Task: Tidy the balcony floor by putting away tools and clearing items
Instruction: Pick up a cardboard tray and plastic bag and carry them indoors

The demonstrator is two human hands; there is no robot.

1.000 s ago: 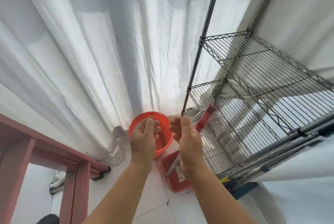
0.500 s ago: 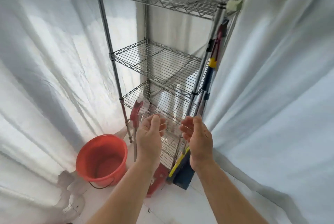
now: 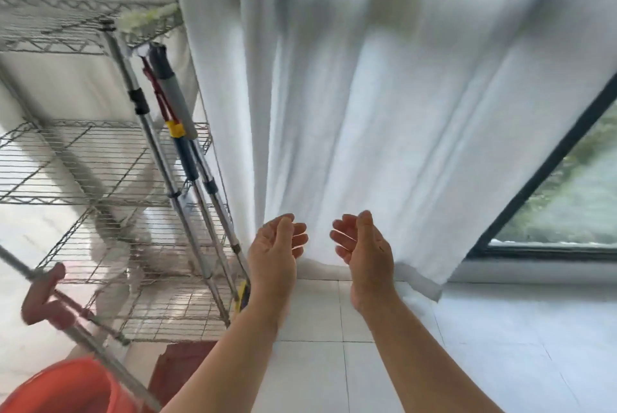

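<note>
Before white curtain (image 3: 384,112) | left hand (image 3: 273,254), right hand (image 3: 367,247) empty, fingers relaxed

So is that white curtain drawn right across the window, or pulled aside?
Partly drawn. The white curtain covers most of the view, but the window shows bare at its right edge, dark frame and greenery visible.
</note>
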